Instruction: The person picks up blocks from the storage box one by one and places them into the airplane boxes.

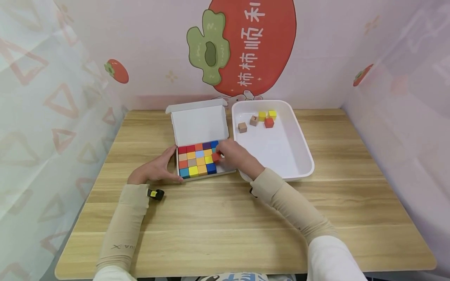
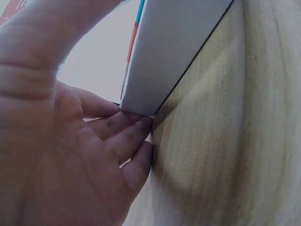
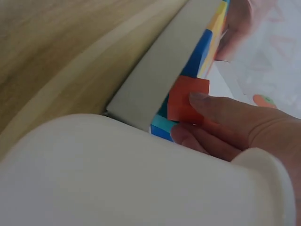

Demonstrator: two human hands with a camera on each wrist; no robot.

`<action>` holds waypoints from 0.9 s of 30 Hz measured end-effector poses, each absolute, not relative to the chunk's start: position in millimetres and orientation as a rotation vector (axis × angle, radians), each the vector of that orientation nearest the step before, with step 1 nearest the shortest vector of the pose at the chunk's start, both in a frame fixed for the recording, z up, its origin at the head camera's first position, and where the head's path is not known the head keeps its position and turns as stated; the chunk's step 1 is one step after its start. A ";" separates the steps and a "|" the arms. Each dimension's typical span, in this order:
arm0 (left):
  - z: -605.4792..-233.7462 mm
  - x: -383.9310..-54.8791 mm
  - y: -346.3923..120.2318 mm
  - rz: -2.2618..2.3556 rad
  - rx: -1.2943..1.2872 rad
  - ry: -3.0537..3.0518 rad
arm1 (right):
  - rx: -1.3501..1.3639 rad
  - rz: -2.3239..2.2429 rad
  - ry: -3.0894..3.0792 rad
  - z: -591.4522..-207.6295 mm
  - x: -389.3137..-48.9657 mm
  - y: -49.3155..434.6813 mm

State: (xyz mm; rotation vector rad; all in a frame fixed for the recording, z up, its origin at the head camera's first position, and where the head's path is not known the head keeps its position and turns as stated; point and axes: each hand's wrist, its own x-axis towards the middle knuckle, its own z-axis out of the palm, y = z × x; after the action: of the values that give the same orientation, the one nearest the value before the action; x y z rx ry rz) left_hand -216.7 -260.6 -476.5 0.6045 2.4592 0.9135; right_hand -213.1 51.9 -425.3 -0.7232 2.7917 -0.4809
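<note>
In the head view a white cardboard box [image 1: 200,123] lies with its lid raised, holding rows of coloured wooden cubes [image 1: 199,161]. My right hand [image 1: 234,154] pinches a red cube [image 3: 188,99] between thumb and fingers over the box's right part. The right wrist view shows that cube beside a blue one at the box wall [image 3: 155,75]. My left hand [image 1: 158,168] holds the box's left end, thumb at the front corner and fingers farther back. In the left wrist view its fingertips [image 2: 141,125] touch the box corner. Part of the box's right side is hidden under my right hand.
A white plastic tray [image 1: 306,156] stands right of the box, under my right wrist. Inside it are two yellow cubes [image 1: 262,116], a red cube [image 1: 269,123] and two plain wood cubes [image 1: 242,127]. The wooden table [image 1: 218,230] meets a printed backdrop behind.
</note>
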 end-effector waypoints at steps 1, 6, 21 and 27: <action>-476.5 -216.9 -260.8 0.913 0.604 2.460 | -0.740 -0.449 2.802 -425.7 -213.0 51.2; -474.5 -216.0 -261.6 0.923 0.599 2.456 | -0.796 -0.300 2.860 -431.1 -213.2 47.3; -475.1 -211.6 -260.0 0.922 0.594 2.461 | -0.749 -0.530 2.763 -400.3 -210.9 66.5; -474.9 -211.0 -259.0 0.921 0.589 2.461 | -0.684 -0.661 2.832 -365.2 -228.9 104.8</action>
State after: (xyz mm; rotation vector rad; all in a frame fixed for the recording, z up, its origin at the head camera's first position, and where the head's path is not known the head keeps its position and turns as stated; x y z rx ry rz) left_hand -211.0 -259.0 -474.9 0.5895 2.4608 0.9211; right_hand -228.9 104.8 -365.2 -0.6841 2.8316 -0.6613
